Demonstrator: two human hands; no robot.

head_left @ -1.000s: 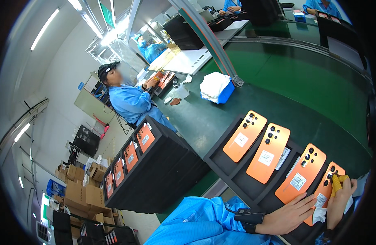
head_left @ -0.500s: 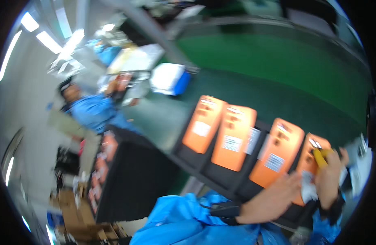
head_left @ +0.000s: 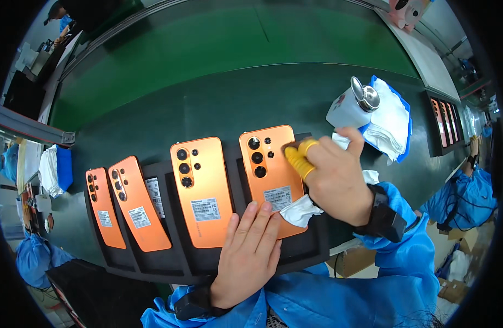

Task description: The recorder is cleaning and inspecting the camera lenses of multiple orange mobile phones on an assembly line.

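Several orange phones lie camera side up in a black foam tray, and the rightmost phone is between my hands. My left hand rests flat with its fingers stretched out, fingertips on that phone's lower left edge. My right hand is curled at the phone's upper right edge, with yellow finger covers on some fingers. A small dark brown bit shows at those fingertips; its kind is unclear. A crumpled white wipe lies over the phone's lower right, partly covering its white label.
The black tray sits on a dark green bench. Beyond my right hand stand a white dispenser bottle with a metal lid and a blue bin of white wipes. Another phone tray is at far right, near a person in blue.
The view has swung to the right and sharpened, bringing the bottle and wipes into sight. My right hand has moved from the camera area to the phone's right edge; my left stays by its lower left.
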